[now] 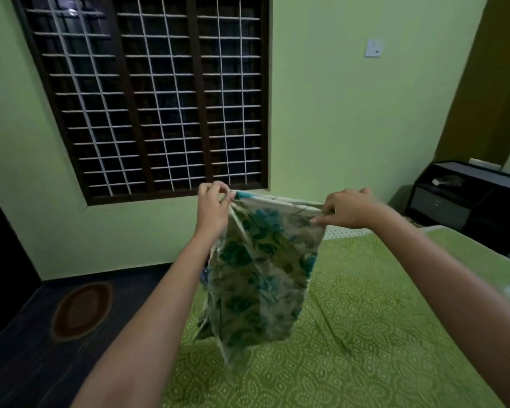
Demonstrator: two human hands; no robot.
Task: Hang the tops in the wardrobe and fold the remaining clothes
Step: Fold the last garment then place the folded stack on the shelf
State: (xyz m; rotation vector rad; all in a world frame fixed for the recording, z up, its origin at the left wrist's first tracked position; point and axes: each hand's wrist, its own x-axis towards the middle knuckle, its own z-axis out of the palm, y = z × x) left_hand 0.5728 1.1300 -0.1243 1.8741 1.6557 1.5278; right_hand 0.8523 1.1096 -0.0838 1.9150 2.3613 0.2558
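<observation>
Your left hand (212,209) and right hand (346,209) each pinch a top corner of the flowery cloth (259,275), which hangs over the green bed (365,334).

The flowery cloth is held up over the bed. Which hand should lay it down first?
Probably the right hand: it hangs above the green bedspread, while the left hand sits nearer the bed's edge. Both pinch the flowery cloth at its top edge.

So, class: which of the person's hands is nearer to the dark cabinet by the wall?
The right hand. It pinches the floral cloth at the corner on the cabinet's side; the left hand pinches the far corner, nearer the window.
</observation>
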